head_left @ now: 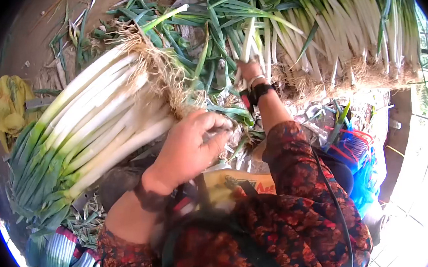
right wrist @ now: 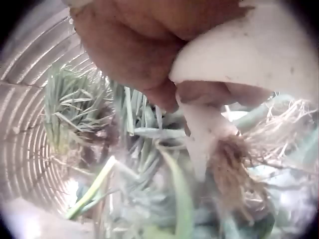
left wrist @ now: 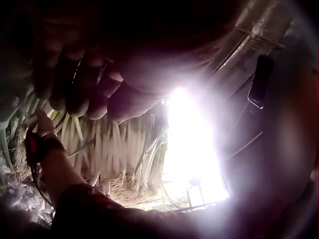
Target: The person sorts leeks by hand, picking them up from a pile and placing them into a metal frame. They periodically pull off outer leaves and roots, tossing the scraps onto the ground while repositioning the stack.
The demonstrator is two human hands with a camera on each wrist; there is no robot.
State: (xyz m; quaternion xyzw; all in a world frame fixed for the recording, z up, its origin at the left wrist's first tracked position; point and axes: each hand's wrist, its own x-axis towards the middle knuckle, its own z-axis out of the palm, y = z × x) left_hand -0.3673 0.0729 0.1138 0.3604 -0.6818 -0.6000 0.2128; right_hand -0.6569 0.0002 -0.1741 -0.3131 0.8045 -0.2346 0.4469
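White leek stalks with green tops and tangled roots form a large pile point(head_left: 105, 117) on the left. The left hand point(head_left: 189, 143) hovers by its root end, fingers loosely curved; the left wrist view shows those fingers point(left wrist: 77, 92) hanging with nothing visible in them. At the edge of the upright leek row point(head_left: 328, 37), the right hand point(head_left: 252, 71) grips a white stalk point(head_left: 249, 39). Up close in the right wrist view, the hand point(right wrist: 134, 45) wraps round thick white stalks point(right wrist: 239, 55), with brown roots point(right wrist: 232, 169) hanging below.
Loose green leaves point(head_left: 180, 40) litter the ground between the piles. A yellow bag point(head_left: 10, 105) lies at far left, banded leek bundles point(head_left: 59, 256) at lower left. Blue plastic and a blue basket point(head_left: 355, 146) stand right of the person, near a bright opening.
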